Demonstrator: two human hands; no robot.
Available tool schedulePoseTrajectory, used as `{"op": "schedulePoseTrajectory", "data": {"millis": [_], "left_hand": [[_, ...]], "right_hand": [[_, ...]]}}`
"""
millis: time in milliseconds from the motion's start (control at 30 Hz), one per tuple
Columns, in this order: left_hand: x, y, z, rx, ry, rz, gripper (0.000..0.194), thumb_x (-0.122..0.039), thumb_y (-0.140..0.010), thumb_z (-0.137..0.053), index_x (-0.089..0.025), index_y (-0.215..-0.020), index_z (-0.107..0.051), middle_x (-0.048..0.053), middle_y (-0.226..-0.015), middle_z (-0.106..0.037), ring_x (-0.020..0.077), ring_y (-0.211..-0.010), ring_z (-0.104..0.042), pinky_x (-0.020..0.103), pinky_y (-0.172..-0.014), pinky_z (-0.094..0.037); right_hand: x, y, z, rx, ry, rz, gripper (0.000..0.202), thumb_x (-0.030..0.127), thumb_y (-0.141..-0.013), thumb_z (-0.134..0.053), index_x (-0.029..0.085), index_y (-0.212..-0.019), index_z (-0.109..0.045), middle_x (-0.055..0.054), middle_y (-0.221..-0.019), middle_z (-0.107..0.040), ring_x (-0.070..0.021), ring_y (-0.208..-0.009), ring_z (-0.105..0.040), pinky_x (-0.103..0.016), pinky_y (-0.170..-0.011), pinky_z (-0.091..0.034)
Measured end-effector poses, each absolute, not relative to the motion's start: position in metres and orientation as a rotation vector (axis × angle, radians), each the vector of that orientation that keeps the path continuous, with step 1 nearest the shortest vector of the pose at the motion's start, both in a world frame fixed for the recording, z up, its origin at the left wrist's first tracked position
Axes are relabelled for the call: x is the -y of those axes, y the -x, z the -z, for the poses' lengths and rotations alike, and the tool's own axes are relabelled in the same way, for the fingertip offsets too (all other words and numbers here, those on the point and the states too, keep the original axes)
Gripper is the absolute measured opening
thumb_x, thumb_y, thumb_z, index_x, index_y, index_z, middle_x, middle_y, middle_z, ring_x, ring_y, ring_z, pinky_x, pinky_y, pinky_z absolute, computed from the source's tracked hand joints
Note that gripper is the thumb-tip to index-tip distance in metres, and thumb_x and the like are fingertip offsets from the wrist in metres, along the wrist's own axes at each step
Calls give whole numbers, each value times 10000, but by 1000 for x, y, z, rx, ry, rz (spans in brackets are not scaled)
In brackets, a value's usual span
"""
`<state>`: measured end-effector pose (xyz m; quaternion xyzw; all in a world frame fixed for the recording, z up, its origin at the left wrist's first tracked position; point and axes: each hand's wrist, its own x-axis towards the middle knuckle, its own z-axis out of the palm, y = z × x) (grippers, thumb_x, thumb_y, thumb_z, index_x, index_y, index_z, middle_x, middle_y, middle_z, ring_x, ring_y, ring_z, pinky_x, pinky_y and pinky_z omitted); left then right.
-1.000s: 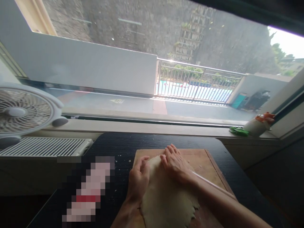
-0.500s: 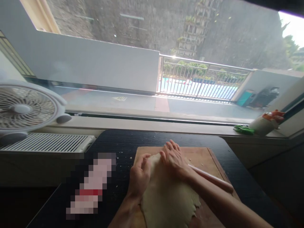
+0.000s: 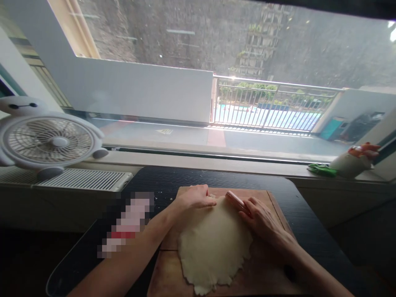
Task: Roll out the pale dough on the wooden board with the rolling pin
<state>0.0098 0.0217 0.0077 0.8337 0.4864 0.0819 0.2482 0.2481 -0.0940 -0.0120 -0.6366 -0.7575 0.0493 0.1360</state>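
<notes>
A flattened sheet of dough [image 3: 213,243], pale and ragged along its near edge, lies on a wooden board [image 3: 168,268]. My left hand [image 3: 198,197] rests at the dough's far left edge, its thumb stretched over the board side of that edge and apart from the bent fingers. The undersides of those fingers are hidden. To the right, my right hand [image 3: 262,216] is closed around a wooden rolling pin [image 3: 234,199]. The pin's far end sticks out past the fingers, by the dough's upper right edge; its other end is covered by the hand.
The board lies on a black table [image 3: 154,181] dotted with crumbs. A blurred-out item [image 3: 133,216] is left of the board. A white fan [image 3: 55,142] stands at left above a radiator [image 3: 93,179]. A pot [image 3: 349,163] and green cloth [image 3: 321,169] sit on the sill.
My right hand has left the dough and taken hold of the rolling pin, which now lies at the dough's upper right. My left hand has moved right to the far edge. The view has shifted left.
</notes>
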Motion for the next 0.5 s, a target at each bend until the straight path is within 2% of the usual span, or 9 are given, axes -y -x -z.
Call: {"op": "schedulePoseTrajectory", "data": {"millis": [100,167,300,400,500], "left_hand": [[-31,-27,-10,-1195,-2243,-168,288,-457,-468,-715,-208,-519,-580,23,-595,-607,212,-664,-589,257,-607,-394],[-30,-35,-10,-1110,-2218,-156,266,-432,-464,-714,-207,-543,-596,9,-612,-614,191,-635,-575,242,-561,-377],[-19,-40,-10,-961,-2114,-100,235,-398,-591,-624,-178,-666,-656,-6,-624,-632,147,-525,-550,223,-468,-351],[-14,-35,-7,-967,-1969,-230,322,-415,-724,-496,-161,-817,-671,3,-691,-652,131,-543,-559,207,-461,-358],[-13,-22,-2,-1070,-1802,-413,299,-375,-717,-503,-148,-818,-669,10,-703,-653,134,-564,-557,199,-462,-358]], "right_hand": [[103,-268,18,2144,1886,-152,159,345,-869,-475,238,-944,-565,-25,-929,-561,-156,-804,-534,-273,-725,-388],[104,-274,22,2120,1897,-118,144,348,-863,-487,243,-933,-558,-13,-915,-562,-161,-828,-538,-274,-725,-385],[102,-278,20,2109,1862,-100,137,349,-863,-490,247,-926,-556,-5,-907,-562,-159,-831,-535,-269,-705,-383],[100,-277,10,2097,1809,-122,158,334,-869,-475,254,-977,-559,-10,-919,-564,-152,-815,-530,-264,-701,-387],[98,-270,-1,2143,1750,-137,162,296,-848,-488,244,-982,-564,-26,-941,-567,-157,-817,-520,-273,-723,-384]]}}
